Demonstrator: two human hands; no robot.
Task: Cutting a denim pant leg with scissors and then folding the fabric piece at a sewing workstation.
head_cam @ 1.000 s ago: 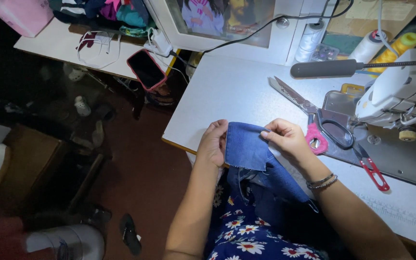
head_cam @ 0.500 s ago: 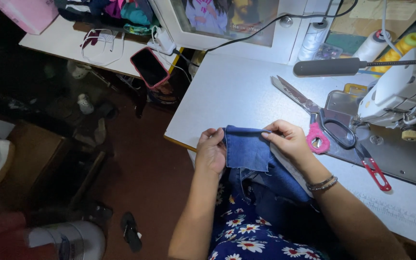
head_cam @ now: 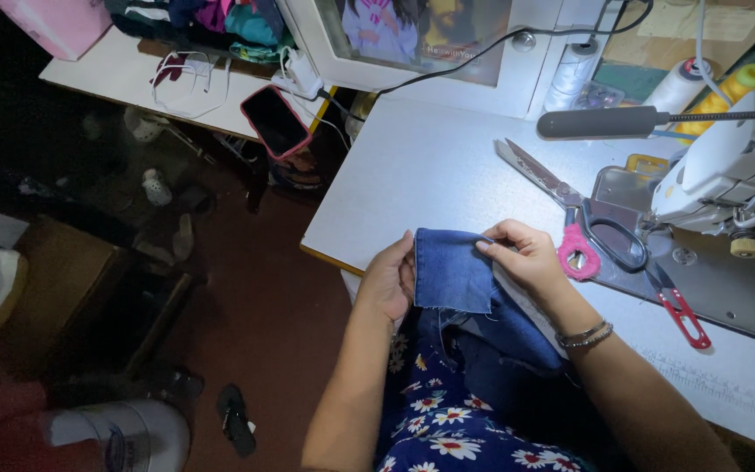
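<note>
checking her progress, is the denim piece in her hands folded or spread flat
Folded: the denim piece shows a doubled top edge, held by the left hand and right hand.

Seated person at a white sewing table (head_cam: 430, 166). Left hand (head_cam: 388, 281) grips the left edge of a folded piece of blue denim (head_cam: 453, 269); right hand (head_cam: 528, 257) pinches its upper right corner, fingers closed on the fabric. The denim's lower edge is frayed and the rest of the garment hangs into the lap, over a floral dress (head_cam: 447, 428). Bangles (head_cam: 584, 335) on the right wrist. Large scissors (head_cam: 570, 201) with one pink-wrapped handle lie just beside the right hand. Red-handled thread snips (head_cam: 680, 308) rest near the sewing machine (head_cam: 736, 175). Thread spools (head_cam: 709, 87) stand behind it. A phone in a red case (head_cam: 274, 121) overhangs the neighbouring table.
</note>
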